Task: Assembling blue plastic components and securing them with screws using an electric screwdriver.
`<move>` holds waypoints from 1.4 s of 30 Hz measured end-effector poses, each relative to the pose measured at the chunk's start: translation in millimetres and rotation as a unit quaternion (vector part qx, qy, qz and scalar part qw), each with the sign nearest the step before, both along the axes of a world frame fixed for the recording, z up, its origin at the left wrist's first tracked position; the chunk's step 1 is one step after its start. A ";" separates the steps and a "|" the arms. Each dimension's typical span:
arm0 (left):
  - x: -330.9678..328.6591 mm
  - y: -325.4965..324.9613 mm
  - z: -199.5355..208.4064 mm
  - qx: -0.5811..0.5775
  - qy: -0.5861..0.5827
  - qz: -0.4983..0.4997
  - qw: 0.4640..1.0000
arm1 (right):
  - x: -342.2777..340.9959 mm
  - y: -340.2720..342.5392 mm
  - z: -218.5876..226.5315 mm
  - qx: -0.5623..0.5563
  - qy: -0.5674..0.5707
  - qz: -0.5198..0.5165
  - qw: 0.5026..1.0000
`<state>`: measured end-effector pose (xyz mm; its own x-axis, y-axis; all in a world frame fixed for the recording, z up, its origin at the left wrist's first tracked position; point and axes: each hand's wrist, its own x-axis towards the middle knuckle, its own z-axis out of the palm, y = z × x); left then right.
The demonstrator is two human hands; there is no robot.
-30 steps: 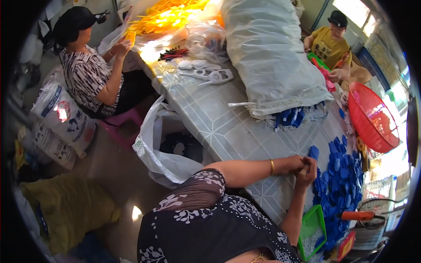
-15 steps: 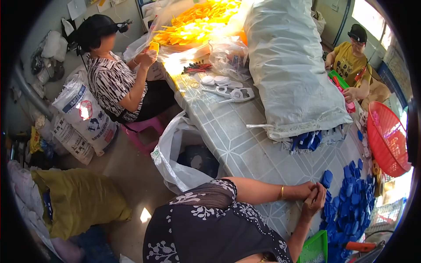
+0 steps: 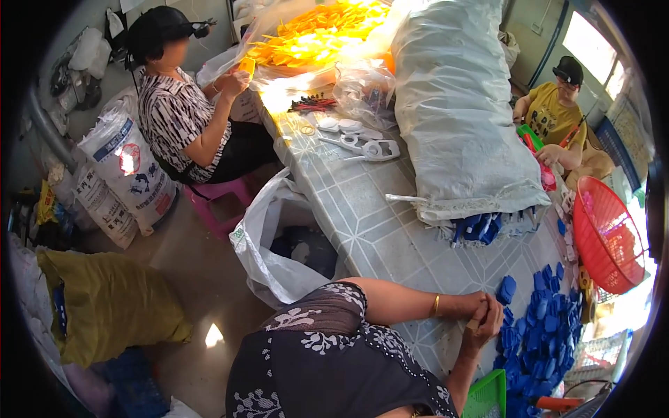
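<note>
Standing open beside the patterned table [image 3: 362,230]: white bag [image 3: 252,268]. Meeting over the table farther right: left hand [image 3: 475,304], fingers curled in, touching right hand [image 3: 488,324], fingers likewise bent; any hold on a small item too hidden to tell. Lying just beyond: green basket [image 3: 493,391], single blue piece [image 3: 506,290], heaped blue pieces [image 3: 540,320]; then, tilted, red basket [image 3: 605,240].

Pink stool [image 3: 214,210] just R of wht sacks [image 3: 143,184], olive sack [image 3: 115,303] lower L.
</note>
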<state>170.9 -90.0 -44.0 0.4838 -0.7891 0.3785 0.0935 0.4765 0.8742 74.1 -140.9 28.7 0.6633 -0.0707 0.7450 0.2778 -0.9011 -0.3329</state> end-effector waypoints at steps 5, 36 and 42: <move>-4.0 4.0 2.8 -0.044 0.089 -0.063 0.993 | -1.9 -3.5 -0.9 -0.017 0.000 0.001 1.000; 5.8 51.0 43.2 -0.134 0.305 -0.239 0.912 | 3.0 16.3 -8.1 -0.032 -0.007 0.098 0.995; -6.5 26.8 34.2 -0.142 0.298 -0.249 0.910 | -1.5 13.8 -9.9 -0.029 0.004 0.077 0.997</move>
<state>164.4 -63.2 -9.9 0.2786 -0.8778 0.3896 0.7773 0.4444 0.4454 72.6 -127.1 18.8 0.6693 0.0766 0.7390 0.4125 -0.8656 -0.2839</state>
